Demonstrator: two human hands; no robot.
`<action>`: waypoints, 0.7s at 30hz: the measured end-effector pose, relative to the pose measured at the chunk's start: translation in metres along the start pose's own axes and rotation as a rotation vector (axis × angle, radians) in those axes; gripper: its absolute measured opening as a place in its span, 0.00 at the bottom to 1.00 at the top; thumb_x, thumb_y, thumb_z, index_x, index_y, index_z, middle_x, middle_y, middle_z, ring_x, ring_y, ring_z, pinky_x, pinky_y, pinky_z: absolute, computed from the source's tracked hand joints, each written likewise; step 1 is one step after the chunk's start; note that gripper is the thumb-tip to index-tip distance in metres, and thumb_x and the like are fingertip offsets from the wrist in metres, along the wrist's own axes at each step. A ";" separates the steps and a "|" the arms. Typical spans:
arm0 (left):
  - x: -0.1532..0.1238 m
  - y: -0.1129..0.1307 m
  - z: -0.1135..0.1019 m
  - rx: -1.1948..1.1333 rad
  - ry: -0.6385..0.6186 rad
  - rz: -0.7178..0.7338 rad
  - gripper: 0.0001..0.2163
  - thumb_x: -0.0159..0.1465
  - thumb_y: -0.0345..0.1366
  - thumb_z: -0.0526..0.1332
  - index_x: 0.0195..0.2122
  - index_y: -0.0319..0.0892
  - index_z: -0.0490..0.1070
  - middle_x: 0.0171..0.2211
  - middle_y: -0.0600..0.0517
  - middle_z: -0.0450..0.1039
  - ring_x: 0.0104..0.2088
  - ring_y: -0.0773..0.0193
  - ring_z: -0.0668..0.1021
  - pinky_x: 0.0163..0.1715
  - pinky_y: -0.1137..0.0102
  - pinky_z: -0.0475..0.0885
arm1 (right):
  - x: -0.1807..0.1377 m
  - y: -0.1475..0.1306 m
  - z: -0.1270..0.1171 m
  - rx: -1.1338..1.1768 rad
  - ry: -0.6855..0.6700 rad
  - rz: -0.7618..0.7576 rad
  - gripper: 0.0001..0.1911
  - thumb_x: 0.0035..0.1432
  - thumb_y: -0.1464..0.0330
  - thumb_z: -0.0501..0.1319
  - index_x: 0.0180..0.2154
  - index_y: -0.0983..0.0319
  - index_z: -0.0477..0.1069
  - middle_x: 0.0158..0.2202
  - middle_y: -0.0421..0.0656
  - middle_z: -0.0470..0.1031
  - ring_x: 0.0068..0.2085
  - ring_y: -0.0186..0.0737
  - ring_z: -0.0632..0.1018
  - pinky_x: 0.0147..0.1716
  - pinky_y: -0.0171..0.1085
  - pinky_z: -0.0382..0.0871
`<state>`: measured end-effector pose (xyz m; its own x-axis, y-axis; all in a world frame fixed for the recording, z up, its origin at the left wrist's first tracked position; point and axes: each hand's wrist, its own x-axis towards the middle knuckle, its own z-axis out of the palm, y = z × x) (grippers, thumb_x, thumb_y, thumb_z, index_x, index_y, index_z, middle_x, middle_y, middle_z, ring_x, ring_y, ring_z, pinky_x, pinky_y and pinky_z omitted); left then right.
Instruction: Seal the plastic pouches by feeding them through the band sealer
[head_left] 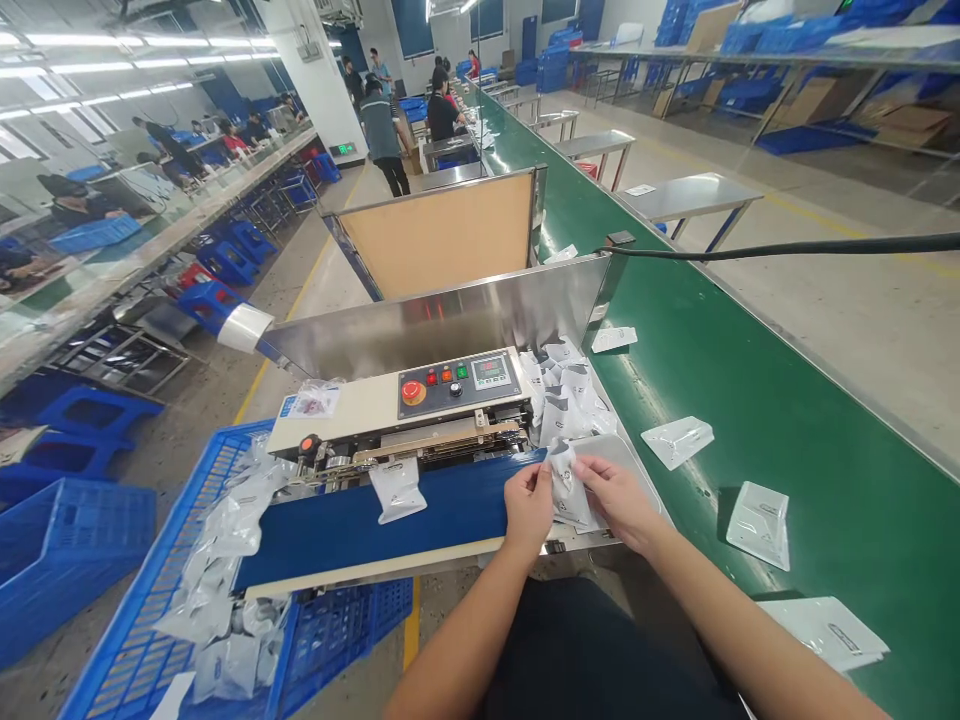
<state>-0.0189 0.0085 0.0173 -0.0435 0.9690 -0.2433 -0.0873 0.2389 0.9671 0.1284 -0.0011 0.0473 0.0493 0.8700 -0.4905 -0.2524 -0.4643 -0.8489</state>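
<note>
Between my two hands is a small white pouch (568, 492), held upright at the right end of the blue belt. My left hand (529, 505) pinches its left upper edge, and my right hand (611, 495) pinches the right upper edge. A band sealing machine (360, 410) with a button panel (455, 383) stands just beyond the blue belt (465, 505). Another white pouch (398, 490) hangs from the sealer's track over the belt. Behind my hands, a pile of white pouches (564, 395) rests on a metal tray (626, 465).
At the belt's left end, a blue crate (172, 555) holds several pouches. On my right runs a green conveyor (690, 385) with scattered white pouches (759, 525). A metal guard (442, 310) stands behind the machine, and a black cable (787, 248) crosses the conveyor. Several people work farther back.
</note>
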 end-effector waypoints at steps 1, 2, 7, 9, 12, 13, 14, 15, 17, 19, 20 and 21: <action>0.002 0.000 0.002 -0.025 0.016 -0.021 0.23 0.66 0.56 0.67 0.37 0.38 0.86 0.33 0.44 0.85 0.33 0.55 0.81 0.35 0.67 0.75 | 0.000 -0.001 0.000 0.009 -0.013 0.009 0.35 0.45 0.38 0.77 0.40 0.59 0.83 0.38 0.48 0.86 0.40 0.51 0.85 0.39 0.43 0.81; 0.004 0.000 0.003 -0.049 0.020 -0.035 0.22 0.66 0.56 0.67 0.39 0.39 0.86 0.35 0.44 0.85 0.34 0.55 0.82 0.36 0.67 0.75 | 0.001 -0.001 -0.001 -0.006 -0.007 -0.002 0.34 0.46 0.37 0.76 0.39 0.59 0.83 0.38 0.48 0.86 0.40 0.51 0.85 0.39 0.43 0.81; 0.014 -0.008 -0.003 0.028 0.017 0.004 0.17 0.66 0.50 0.68 0.34 0.41 0.86 0.33 0.47 0.85 0.36 0.54 0.81 0.38 0.66 0.76 | 0.016 0.007 -0.011 -0.262 0.175 -0.119 0.29 0.50 0.40 0.73 0.34 0.60 0.82 0.33 0.46 0.84 0.37 0.50 0.83 0.37 0.41 0.79; 0.022 -0.014 -0.005 0.014 0.126 -0.075 0.17 0.63 0.51 0.71 0.29 0.41 0.85 0.27 0.50 0.82 0.33 0.54 0.80 0.36 0.66 0.75 | 0.028 0.010 -0.014 -0.272 0.292 -0.082 0.24 0.51 0.45 0.73 0.30 0.60 0.81 0.27 0.44 0.81 0.32 0.47 0.82 0.33 0.40 0.78; 0.035 -0.021 -0.009 -0.104 0.235 -0.207 0.17 0.58 0.52 0.74 0.29 0.41 0.84 0.23 0.53 0.78 0.30 0.56 0.79 0.33 0.66 0.75 | 0.046 0.011 -0.009 -0.216 0.370 -0.010 0.16 0.52 0.53 0.73 0.28 0.59 0.80 0.24 0.43 0.79 0.27 0.44 0.80 0.30 0.39 0.77; 0.038 -0.023 -0.010 -0.130 0.248 -0.224 0.17 0.57 0.52 0.75 0.29 0.41 0.84 0.22 0.53 0.77 0.30 0.56 0.79 0.32 0.66 0.75 | 0.052 0.011 -0.005 -0.213 0.368 -0.004 0.14 0.53 0.55 0.72 0.28 0.59 0.79 0.24 0.43 0.79 0.27 0.43 0.80 0.30 0.39 0.77; 0.041 -0.024 -0.013 -0.144 0.256 -0.231 0.18 0.56 0.52 0.75 0.29 0.40 0.84 0.22 0.53 0.77 0.29 0.57 0.79 0.32 0.66 0.74 | 0.058 0.011 0.000 -0.220 0.357 0.001 0.13 0.54 0.56 0.72 0.27 0.58 0.79 0.23 0.43 0.79 0.27 0.43 0.80 0.29 0.39 0.77; 0.043 -0.025 -0.016 -0.150 0.262 -0.232 0.18 0.56 0.53 0.75 0.29 0.40 0.84 0.22 0.53 0.77 0.29 0.57 0.80 0.32 0.66 0.74 | 0.063 0.011 0.006 -0.231 0.339 0.006 0.13 0.54 0.56 0.71 0.26 0.58 0.78 0.23 0.43 0.79 0.26 0.43 0.80 0.30 0.39 0.77; 0.045 -0.025 -0.027 -0.154 0.277 -0.227 0.20 0.57 0.54 0.74 0.30 0.39 0.84 0.24 0.51 0.79 0.30 0.58 0.80 0.32 0.67 0.74 | 0.072 0.011 0.019 -0.252 0.287 0.011 0.14 0.55 0.57 0.71 0.26 0.58 0.78 0.23 0.43 0.79 0.26 0.42 0.80 0.31 0.39 0.78; 0.048 -0.025 -0.041 -0.171 0.290 -0.233 0.22 0.57 0.56 0.74 0.32 0.38 0.84 0.27 0.49 0.81 0.30 0.58 0.80 0.32 0.67 0.74 | 0.076 0.012 0.033 -0.252 0.236 0.020 0.14 0.54 0.56 0.73 0.27 0.59 0.80 0.24 0.43 0.80 0.28 0.42 0.81 0.33 0.39 0.79; 0.049 -0.024 -0.049 -0.182 0.296 -0.244 0.23 0.57 0.57 0.74 0.33 0.38 0.84 0.28 0.48 0.82 0.30 0.58 0.81 0.32 0.67 0.74 | 0.075 0.012 0.039 -0.252 0.218 0.018 0.14 0.54 0.56 0.73 0.29 0.60 0.81 0.25 0.43 0.81 0.29 0.42 0.81 0.34 0.39 0.80; 0.049 -0.022 -0.057 -0.191 0.304 -0.256 0.24 0.55 0.57 0.75 0.34 0.37 0.85 0.30 0.47 0.83 0.31 0.58 0.81 0.33 0.67 0.75 | 0.070 0.012 0.043 -0.266 0.202 0.004 0.15 0.54 0.55 0.74 0.31 0.61 0.82 0.26 0.43 0.82 0.30 0.42 0.82 0.35 0.38 0.79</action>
<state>-0.0759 0.0474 -0.0204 -0.2853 0.8106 -0.5115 -0.3144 0.4250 0.8489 0.0872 0.0610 0.0109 0.2459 0.8303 -0.5001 0.0067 -0.5174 -0.8557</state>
